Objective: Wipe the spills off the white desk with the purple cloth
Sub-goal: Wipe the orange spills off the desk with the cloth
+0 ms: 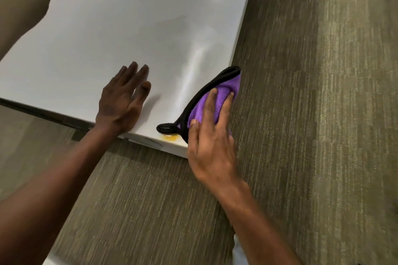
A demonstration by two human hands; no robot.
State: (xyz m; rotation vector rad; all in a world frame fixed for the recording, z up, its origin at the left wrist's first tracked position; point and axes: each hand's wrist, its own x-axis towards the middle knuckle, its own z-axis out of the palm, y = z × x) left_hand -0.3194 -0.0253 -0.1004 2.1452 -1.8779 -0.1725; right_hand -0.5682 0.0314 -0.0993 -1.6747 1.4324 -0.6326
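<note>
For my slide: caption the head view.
Right hand presses purple cloth beside yellow spill at white desk corner.

No text, label, brand, number or sign can be read anywhere: the white desk (112, 28), the purple cloth (217, 101) and the carpet (312, 114) bear none.

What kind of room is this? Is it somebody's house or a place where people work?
Probably an office, though I can't be sure. There's a big plain white desk and flat grey-brown striped carpet, the kind workplaces often have. A person is wiping the desk corner with a purple cloth.
</note>
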